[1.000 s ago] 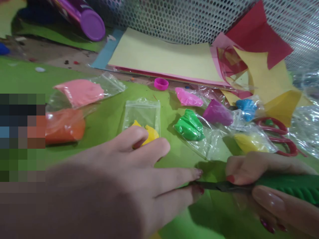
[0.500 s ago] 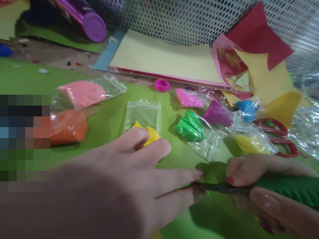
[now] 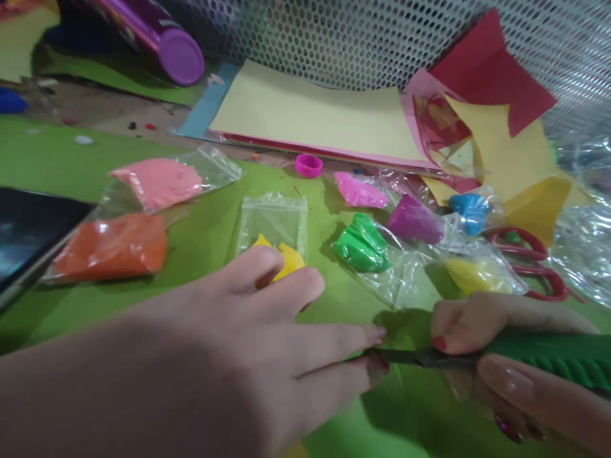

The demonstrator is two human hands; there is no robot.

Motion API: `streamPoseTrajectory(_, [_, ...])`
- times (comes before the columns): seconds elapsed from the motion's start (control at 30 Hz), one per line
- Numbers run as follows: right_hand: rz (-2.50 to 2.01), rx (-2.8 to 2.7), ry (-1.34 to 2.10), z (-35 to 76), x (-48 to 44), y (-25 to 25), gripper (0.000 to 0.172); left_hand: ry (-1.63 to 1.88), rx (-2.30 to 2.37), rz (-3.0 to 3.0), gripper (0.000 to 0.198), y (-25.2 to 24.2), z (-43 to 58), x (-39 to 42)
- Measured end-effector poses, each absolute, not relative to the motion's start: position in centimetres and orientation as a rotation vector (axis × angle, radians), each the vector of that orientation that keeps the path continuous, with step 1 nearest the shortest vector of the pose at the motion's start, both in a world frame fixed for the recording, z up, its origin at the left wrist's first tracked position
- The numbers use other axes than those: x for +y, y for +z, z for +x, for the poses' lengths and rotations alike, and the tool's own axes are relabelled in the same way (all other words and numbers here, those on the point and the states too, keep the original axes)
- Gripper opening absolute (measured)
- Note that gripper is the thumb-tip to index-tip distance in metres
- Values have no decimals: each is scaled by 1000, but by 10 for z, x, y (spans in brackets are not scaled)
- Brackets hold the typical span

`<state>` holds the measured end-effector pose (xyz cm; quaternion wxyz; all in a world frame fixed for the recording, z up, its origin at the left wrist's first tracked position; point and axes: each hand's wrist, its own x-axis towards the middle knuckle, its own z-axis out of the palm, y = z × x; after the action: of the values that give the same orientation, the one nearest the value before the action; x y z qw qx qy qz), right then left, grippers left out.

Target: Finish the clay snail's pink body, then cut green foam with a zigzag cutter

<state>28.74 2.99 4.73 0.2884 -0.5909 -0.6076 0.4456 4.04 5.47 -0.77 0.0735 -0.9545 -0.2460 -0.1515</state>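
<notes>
My left hand (image 3: 229,356) lies flat on the green paper sheet (image 3: 200,222), fingers stretched out and pressing it down. Its fingertips sit beside the dark blade of a green-handled cutter (image 3: 539,359). My right hand (image 3: 506,369) is closed round that cutter's handle, blade tip pointing left onto the paper. Just beyond my left fingers lies a clear bag of yellow clay (image 3: 277,238).
Bags of clay lie across the sheet: pink (image 3: 157,181), orange (image 3: 112,245), green (image 3: 363,245), magenta (image 3: 360,191), purple (image 3: 413,219), blue (image 3: 470,210), another yellow (image 3: 477,273). Red scissors (image 3: 539,264) lie at right, coloured paper (image 3: 315,114) behind, a purple tube (image 3: 167,41) top left, a dark phone (image 3: 28,232) at left.
Hands and cutter stay almost still. The view has shifted slightly, and the dark phone at the left edge now shows plainly.
</notes>
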Motion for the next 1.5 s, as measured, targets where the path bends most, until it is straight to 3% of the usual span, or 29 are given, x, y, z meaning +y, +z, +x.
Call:
streamPoseTrajectory(0.3, [-1593,-1594,1211,287,31,49,9,-468,-717,-2893,48,-9,38,57])
streamPoseTrajectory(0.67, [-1717,-1355,1315,302,35,34,41,-439,-730,-2902,54,-8,39,56])
streamPoseTrajectory(0.93, [-1738,-1298,1388,300,37,36,43,-429,-716,-2909,53,-8,40,59])
streamPoseTrajectory(1.17, [-1904,-1426,1249,303,34,40,49,-459,-728,-2895,52,-10,39,56])
streamPoseTrajectory(1.5, [-1866,-1256,1475,305,39,38,45,-460,-733,-2848,43,-7,42,53])
